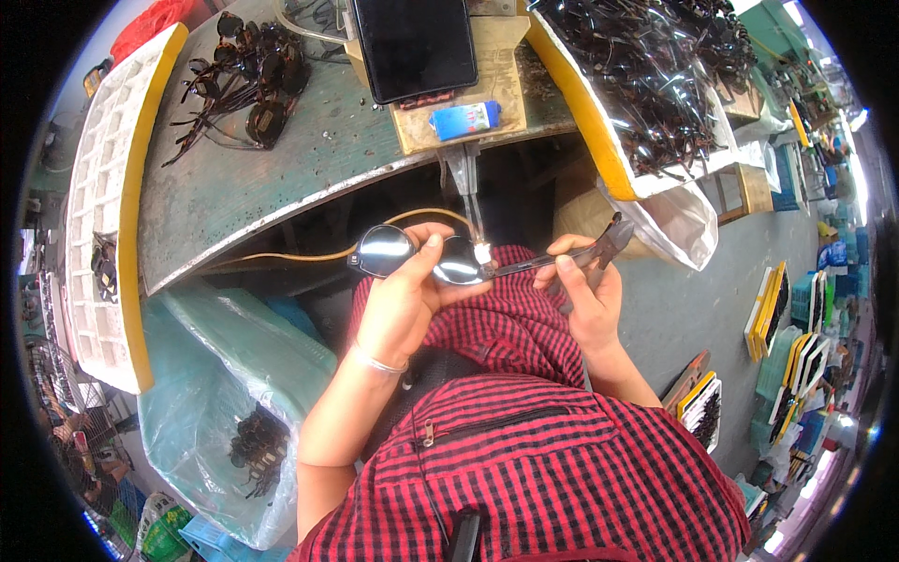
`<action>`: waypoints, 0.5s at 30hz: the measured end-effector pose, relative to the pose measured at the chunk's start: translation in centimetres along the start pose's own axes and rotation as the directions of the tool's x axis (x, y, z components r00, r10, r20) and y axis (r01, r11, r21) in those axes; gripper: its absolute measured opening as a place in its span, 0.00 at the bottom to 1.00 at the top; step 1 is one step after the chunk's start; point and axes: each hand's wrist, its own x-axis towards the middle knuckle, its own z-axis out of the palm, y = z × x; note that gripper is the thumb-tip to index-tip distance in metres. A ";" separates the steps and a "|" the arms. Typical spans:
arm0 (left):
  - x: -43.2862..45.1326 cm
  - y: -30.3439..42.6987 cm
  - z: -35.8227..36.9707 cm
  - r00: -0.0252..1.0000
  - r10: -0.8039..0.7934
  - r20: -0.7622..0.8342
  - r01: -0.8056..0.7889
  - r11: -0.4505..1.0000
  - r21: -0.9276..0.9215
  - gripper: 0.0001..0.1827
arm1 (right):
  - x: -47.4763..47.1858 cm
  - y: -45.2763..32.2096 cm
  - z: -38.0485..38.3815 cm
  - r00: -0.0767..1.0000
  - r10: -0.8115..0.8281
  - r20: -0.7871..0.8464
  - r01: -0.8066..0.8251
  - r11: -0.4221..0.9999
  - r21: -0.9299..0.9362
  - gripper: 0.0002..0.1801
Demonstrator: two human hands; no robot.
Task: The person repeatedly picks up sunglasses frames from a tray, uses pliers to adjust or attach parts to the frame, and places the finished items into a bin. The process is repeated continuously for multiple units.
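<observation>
A pair of dark sunglasses (385,250) is in my left hand (411,295), its mirror-like lenses facing up and my thumb over the frame's middle. One dark temple (523,266) reaches right from the frame to my right hand (593,302), whose thumb and fingers pinch it. Dark-jawed cutting pliers (615,237) also rest in my right hand, their handles partly hidden by the fingers. Close by the hinge, a bright spot (482,253) shows at the lower tip of a metal bench fixture (462,172). I cannot tell whether the frame touches this tip.
Sunglasses (263,84) lie heaped on the green bench (232,183). A yellow-edged tray (597,140) full of frames juts out at right; another tray (130,211) stands left. Below it, a plastic-lined basket (204,393) holds frames. A tablet (418,46) and blue box (463,120) are ahead.
</observation>
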 end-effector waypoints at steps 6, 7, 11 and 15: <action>-0.4 -1.5 -3.5 0.956 -0.267 0.118 0.291 0.909 -0.298 0.14 | -1.0 2.5 -0.6 0.983 0.161 -0.085 -0.144 0.974 0.175 0.08; -0.9 -1.1 -3.8 0.963 -0.260 0.073 0.269 0.898 -0.348 0.14 | -1.0 2.4 -0.9 0.977 0.168 -0.132 -0.138 0.967 0.213 0.08; -4.0 0.2 -5.6 0.989 -0.124 -0.076 0.098 0.955 -0.281 0.15 | 3.2 -2.1 -3.1 0.968 -0.007 -0.250 0.027 0.996 0.079 0.08; -4.2 1.7 -4.4 0.993 -0.029 -0.114 0.020 0.996 -0.086 0.14 | 15.5 -11.0 -6.0 0.948 -0.282 -0.151 0.265 0.957 -0.122 0.15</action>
